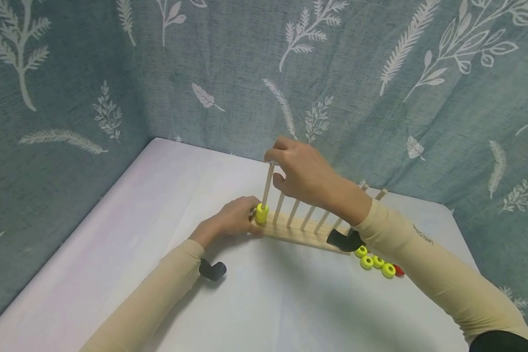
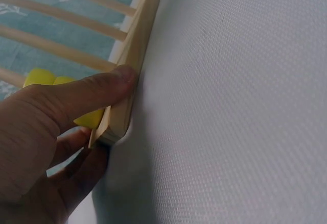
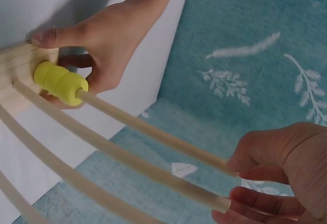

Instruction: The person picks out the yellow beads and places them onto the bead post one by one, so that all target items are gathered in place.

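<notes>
A wooden rack has a flat base [image 1: 305, 236] and a row of upright pegs. Yellow rings [image 3: 60, 83] are stacked at the foot of its leftmost peg [image 1: 267, 186]. My left hand [image 1: 234, 216] grips that end of the base, with the thumb [image 2: 104, 87] along the front edge and the other fingers curled behind. Up at the top of the same peg, my right hand [image 1: 305, 171] pinches the tip between thumb and finger. Its lower fingers lie close to the tip of the second peg [image 3: 168, 178] in the right wrist view.
Several loose yellow rings [image 1: 366, 262] lie on the white table [image 1: 246, 303] by the rack's right end, beside a red piece [image 1: 398, 270]. My right forearm passes over that side. A teal leaf-patterned cloth [image 1: 229, 63] stands behind and to the left.
</notes>
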Demonstrator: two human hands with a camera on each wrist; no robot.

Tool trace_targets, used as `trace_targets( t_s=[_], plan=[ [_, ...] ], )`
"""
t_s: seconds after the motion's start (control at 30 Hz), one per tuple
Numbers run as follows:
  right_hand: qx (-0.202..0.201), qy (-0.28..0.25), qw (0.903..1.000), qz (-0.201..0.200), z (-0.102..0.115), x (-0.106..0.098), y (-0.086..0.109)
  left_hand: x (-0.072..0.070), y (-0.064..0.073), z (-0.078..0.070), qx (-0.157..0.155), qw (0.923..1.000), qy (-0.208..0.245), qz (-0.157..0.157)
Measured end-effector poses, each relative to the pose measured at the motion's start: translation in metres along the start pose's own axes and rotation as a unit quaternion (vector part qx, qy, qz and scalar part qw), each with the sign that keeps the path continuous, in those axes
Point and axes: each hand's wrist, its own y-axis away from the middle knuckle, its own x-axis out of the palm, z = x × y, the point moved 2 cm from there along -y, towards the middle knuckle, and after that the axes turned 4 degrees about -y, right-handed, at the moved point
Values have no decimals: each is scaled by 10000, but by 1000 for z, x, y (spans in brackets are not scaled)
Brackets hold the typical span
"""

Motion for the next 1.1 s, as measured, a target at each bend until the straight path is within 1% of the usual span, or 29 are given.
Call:
trace_targets(
  t_s=[0.17,0.3,0.43,0.6,0.73,0.87,1.03,1.1],
  plan=[
    [0,1,10000,-91,-5,-6,5,-1,0,-2,42,10000,-45,-21],
    [27,42,9998,-207,-10,-15,11,-1,1,-4,103,9999,-78,-32],
    [36,28,9987,-517,-17,-29,22,0,0,-4,112,9999,-115,-25],
    [63,48,9956,-933,-27,-47,44,0,-2,-4,72,9999,-101,-21],
    [269,94,9950,-961,-34,-60,63,-1,-3,-5,42,9999,-100,-7],
    [473,273,9938,-969,-39,-70,83,-2,-3,-5,3,9999,-127,4],
    [477,462,9896,-1275,-46,-78,110,1,-3,-5,-34,10000,-88,-5],
    [552,502,9879,-1358,-49,-80,122,3,-3,-5,-38,10000,-49,-13]
  ],
)
